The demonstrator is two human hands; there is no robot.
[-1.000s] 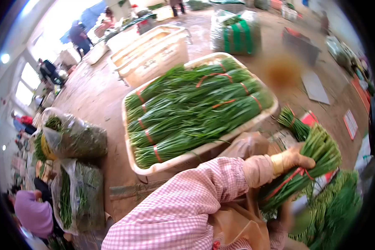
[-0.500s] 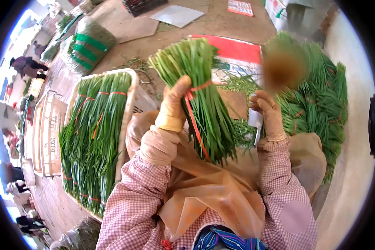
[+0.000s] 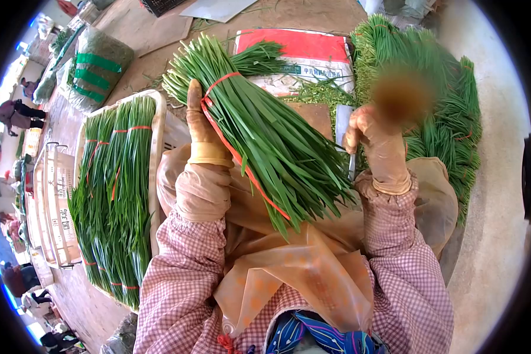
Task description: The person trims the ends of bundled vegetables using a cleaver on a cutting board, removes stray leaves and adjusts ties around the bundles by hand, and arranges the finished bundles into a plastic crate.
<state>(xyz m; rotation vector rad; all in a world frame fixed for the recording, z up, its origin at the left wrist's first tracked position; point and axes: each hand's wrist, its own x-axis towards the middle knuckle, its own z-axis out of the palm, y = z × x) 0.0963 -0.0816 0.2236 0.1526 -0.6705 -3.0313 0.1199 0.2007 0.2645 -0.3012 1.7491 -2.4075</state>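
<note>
My left hand [image 3: 202, 127], in a tan glove, grips a thick bundle of garlic chives [image 3: 259, 127] near its cut end. A red tie circles the bundle, and its long tail hangs down along the leaves. The bundle slants in front of me, pale stem ends at upper left and leaf tips at lower right. My right hand [image 3: 374, 144], also gloved, is closed around a knife [image 3: 343, 121] with a broad pale blade; the fingers hide part of it. Beyond the held bundle, another small bunch of chives [image 3: 259, 58] lies on a red and white sack [image 3: 301, 44].
At left stands a white crate [image 3: 158, 127] packed with tied chives [image 3: 115, 189], beside another white crate [image 3: 56, 206]. Chive bundles [image 3: 448, 130] are heaped at right along a pale wall [image 3: 495, 177]. A stuffed bag [image 3: 97, 68] and several people are farther left. A blurred patch covers part of the right side.
The held bundle has tilted, its stem ends swinging left and its leaf tips right. My left thumb now points up along it. My view has shifted slightly, and the small bunch on the sack shows more.
</note>
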